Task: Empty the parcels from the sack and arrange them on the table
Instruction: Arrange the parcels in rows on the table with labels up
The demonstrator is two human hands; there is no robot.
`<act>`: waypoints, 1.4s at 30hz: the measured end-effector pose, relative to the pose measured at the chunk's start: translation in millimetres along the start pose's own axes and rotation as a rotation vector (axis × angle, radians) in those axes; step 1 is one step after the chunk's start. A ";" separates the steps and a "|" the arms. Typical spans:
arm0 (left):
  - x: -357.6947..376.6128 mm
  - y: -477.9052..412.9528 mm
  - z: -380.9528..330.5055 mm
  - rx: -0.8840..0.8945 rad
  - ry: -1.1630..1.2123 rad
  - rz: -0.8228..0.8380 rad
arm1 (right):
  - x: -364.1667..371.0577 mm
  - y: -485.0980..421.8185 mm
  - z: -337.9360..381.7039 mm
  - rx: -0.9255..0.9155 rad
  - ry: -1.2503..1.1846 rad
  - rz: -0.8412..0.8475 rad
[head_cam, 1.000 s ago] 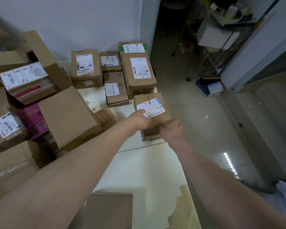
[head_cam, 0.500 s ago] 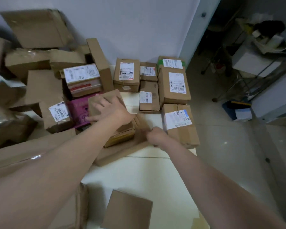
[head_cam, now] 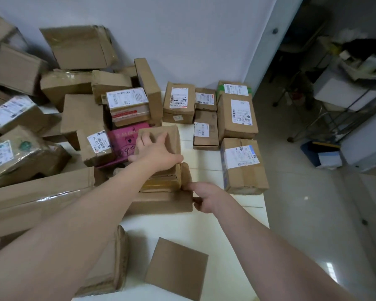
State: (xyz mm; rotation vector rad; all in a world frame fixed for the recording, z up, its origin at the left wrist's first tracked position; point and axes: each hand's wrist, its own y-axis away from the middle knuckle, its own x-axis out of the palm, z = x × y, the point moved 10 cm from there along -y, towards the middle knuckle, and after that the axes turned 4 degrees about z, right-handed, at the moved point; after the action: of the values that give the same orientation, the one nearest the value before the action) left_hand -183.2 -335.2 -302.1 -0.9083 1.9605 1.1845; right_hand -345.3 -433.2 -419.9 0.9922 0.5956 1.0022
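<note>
My left hand lies spread on top of a plain brown parcel in the middle of the white table. My right hand pinches the right end of a flat brown box that lies under that parcel. To the right, several labelled parcels stand in tidy rows; the nearest is a taped box at the table's right edge. A loose heap of parcels, among them a pink box, covers the left side. No sack is in view.
A flat brown box and a worn parcel lie near the table's front edge. The table ends at the right above a tiled floor. A metal rack and a blue bin stand beyond it.
One second ago both hands set the taped labelled box down at the right edge. They have since let go and moved left onto the plain parcel and the flat box under it.
</note>
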 end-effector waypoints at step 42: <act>-3.0 23.8 22.0 0.044 -0.033 -0.174 | 1.2 8.1 7.4 -0.247 1.019 -0.477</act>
State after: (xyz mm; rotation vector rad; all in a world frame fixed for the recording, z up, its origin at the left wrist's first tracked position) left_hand -197.1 -306.3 -297.0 -1.0088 1.8334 1.0467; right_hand -342.2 -433.6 -409.4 0.0303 1.4243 1.0662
